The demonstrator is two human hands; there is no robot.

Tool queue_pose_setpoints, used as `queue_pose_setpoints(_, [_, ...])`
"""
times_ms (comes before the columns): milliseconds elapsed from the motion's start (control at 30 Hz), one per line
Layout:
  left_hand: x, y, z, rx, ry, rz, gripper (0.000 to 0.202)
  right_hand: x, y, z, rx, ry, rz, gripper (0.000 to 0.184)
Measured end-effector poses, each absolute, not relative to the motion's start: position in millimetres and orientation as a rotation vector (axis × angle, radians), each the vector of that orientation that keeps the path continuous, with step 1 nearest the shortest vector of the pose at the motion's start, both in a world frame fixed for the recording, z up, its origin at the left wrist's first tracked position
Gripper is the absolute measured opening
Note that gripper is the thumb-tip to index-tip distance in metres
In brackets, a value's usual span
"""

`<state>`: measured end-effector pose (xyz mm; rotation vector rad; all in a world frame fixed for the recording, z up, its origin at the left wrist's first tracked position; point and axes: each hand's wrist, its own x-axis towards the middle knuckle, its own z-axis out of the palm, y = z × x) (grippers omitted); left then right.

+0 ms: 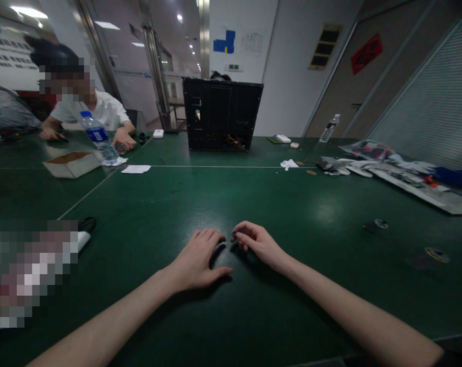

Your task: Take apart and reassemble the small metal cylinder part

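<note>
Palm down on the green table (215, 193), my left hand (200, 257) has its fingers stretched forward and its thumb spread to the side. It holds nothing that I can see. Just to its right, my right hand (257, 242) is closed in a pinch, thumb against forefinger. A small dark spot shows at those fingertips, too small to name. A narrow gap separates the two hands.
A black open-backed case (223, 112) with wires stands ahead. To the left are an open box (72, 165), a water bottle (99, 137) and a seated person (104, 109). Two small round objects, one a metallic ring (437, 255), and a cluttered board (417, 188) lie right.
</note>
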<state>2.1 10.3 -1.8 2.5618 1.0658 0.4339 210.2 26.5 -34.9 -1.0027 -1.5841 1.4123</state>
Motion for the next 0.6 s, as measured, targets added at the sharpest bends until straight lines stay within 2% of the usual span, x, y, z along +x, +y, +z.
queue_pose_setpoints(600, [1.1, 10.7, -2.6, 2.559, 1.066, 0.436, 0.052, 211.5, 27.4, -35.1, -1.019, -1.641, 1.366, 0.020])
